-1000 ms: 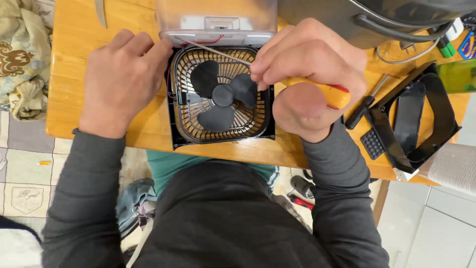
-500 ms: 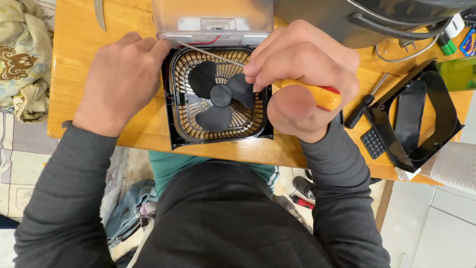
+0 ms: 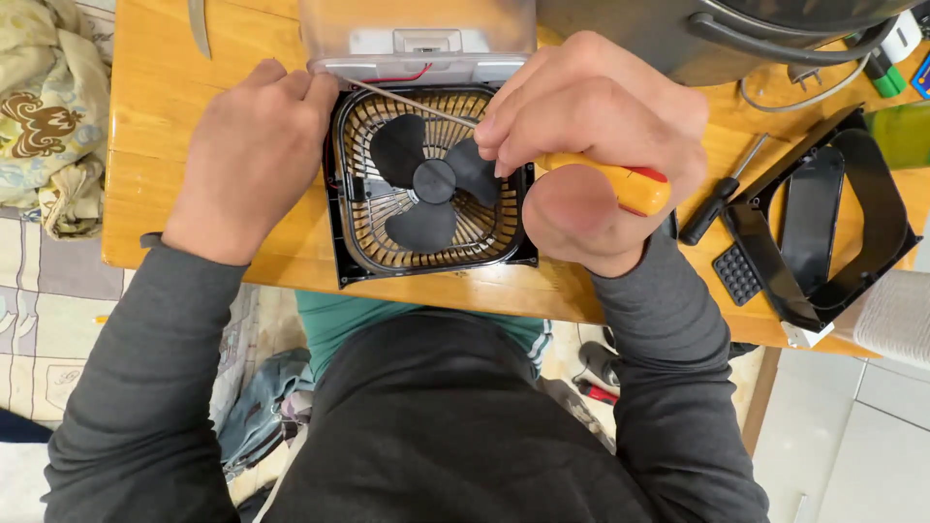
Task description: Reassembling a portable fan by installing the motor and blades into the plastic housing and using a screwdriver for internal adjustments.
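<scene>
I count one small square fan (image 3: pixel 431 184) on the wooden table (image 3: pixel 155 145), lying flat with its grille up, roughly at the centre of my view. It has three black blades around one hub, inside a black frame. One pale grey housing (image 3: pixel 418 39) sits touching the fan at its 12 o'clock edge, and a thin red wire (image 3: pixel 407 77) shows along that seam.

My left hand (image 3: pixel 254 160) lies at 9 o'clock of the fan, palm down, fingers pressed together and curled over the fan's upper left corner, where frame meets housing. My right hand (image 3: pixel 601 145) is at 3 o'clock of the fan, fingers wrapped tight around the yellow-handled screwdriver (image 3: pixel 605 184), thumb and fingertips pinching it near the front of the handle. Its thin metal shaft runs across the grille toward 10 o'clock, and its tip is near my left fingertips; I cannot tell whether it sits in a screw.

So two screwdrivers in all: the second, with a black handle (image 3: pixel 712 208), lies loose on the table at 3 o'clock of my right hand. Just beyond it is one black square frame part (image 3: pixel 823 232), open in the middle, with only the tabletop showing through it. One small black gridded piece (image 3: pixel 738 274) lies at its 8 o'clock corner.

One patterned cloth (image 3: pixel 44 116) lies off the table at 9 o'clock. A dark round vessel with a cable (image 3: pixel 717 39) stands at 1 o'clock; its inside is out of sight.
</scene>
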